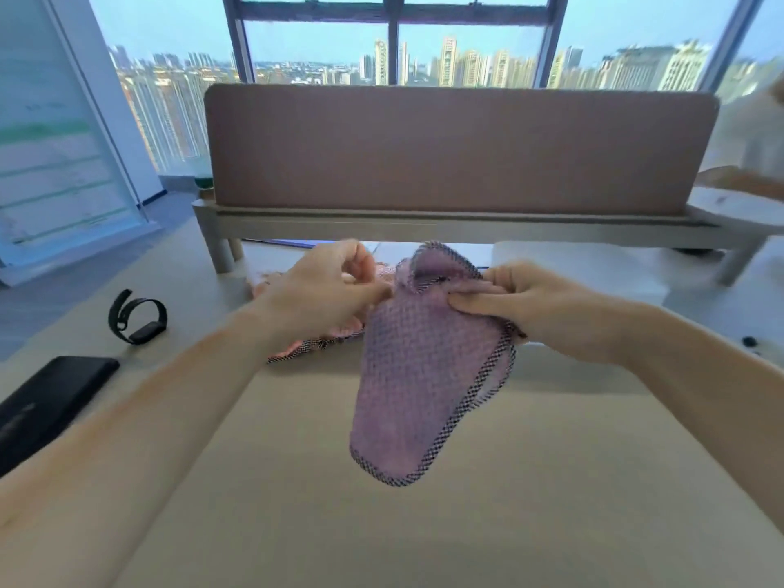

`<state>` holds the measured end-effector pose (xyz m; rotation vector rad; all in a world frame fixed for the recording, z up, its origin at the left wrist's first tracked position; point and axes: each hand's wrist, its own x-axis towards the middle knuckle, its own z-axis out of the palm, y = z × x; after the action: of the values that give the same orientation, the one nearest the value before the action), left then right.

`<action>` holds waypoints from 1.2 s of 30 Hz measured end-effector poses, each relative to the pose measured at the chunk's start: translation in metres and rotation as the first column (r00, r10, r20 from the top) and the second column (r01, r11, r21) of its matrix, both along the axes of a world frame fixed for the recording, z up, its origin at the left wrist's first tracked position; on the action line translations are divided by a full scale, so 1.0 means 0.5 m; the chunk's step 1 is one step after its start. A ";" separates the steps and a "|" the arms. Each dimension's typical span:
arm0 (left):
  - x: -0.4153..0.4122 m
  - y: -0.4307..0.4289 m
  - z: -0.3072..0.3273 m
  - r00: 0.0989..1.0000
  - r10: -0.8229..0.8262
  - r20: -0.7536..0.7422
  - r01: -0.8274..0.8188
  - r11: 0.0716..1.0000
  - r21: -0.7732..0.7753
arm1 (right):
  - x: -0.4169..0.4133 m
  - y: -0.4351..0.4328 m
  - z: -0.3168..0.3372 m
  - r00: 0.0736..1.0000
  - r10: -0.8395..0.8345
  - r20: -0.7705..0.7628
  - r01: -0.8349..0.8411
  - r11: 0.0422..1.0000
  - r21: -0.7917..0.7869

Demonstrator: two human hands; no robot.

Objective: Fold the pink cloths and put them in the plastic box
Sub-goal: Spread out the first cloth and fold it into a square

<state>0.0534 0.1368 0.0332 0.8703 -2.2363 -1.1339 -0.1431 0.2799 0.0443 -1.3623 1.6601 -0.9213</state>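
- Progress looks early: one pink cloth (420, 375) with a dark checked hem is held up over the middle of the bench (382, 524), hanging loose and curled. As far as I can judge, no neat fold is made yet.
- Left grip (335, 286) pinches the cloth's upper left edge between thumb and curled fingers.
- Right grip (547, 309) clamps the upper right edge, fingers laid across the front and the thumb tucked behind.
- Second cloth (305, 348), also pink with the same hem, lies crumpled on the bench just behind the left wrist and looks unfolded.
- Plastic box: a pale boxy shape (581, 265) toward the far right edge of the bench may be it, but it is too blurred to tell, and nothing pink shows in it.
- Left to do, by my reading: fold both cloths and put them away.
- Bench top is plain beige and matt. A black wristband (138, 318) and a dark phone (46, 401) sit along its left edge.
- Brown divider panel (458, 146) stands along the far edge. Behind it a tall window (394, 40) looks out on city towers.
- Whiteboard (51, 163) leans at the left of the room.
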 end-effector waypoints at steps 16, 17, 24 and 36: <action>-0.062 0.164 -0.068 0.995 -0.006 -0.099 0.044 0.922 0.386 | 0.030 0.073 -0.058 0.976 0.026 -0.215 -0.045 0.996 -0.082; -0.062 0.167 -0.064 0.996 -0.012 -0.088 0.043 0.931 0.363 | 0.034 0.073 -0.060 0.971 0.038 -0.234 -0.062 0.993 -0.098; -0.026 0.151 -0.062 0.985 -0.132 -0.107 0.150 0.971 0.186 | 0.041 0.095 -0.027 0.994 0.054 -0.100 -0.057 0.998 -0.029; 0.051 0.132 0.012 0.977 0.080 -0.197 0.008 0.911 0.412 | 0.028 0.105 -0.050 0.729 -0.464 -0.504 0.369 0.886 -0.281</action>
<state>0.0788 0.2030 0.0392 0.8974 -1.8302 -1.6343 -0.1292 0.3326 0.0194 -1.4876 2.4742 -0.9775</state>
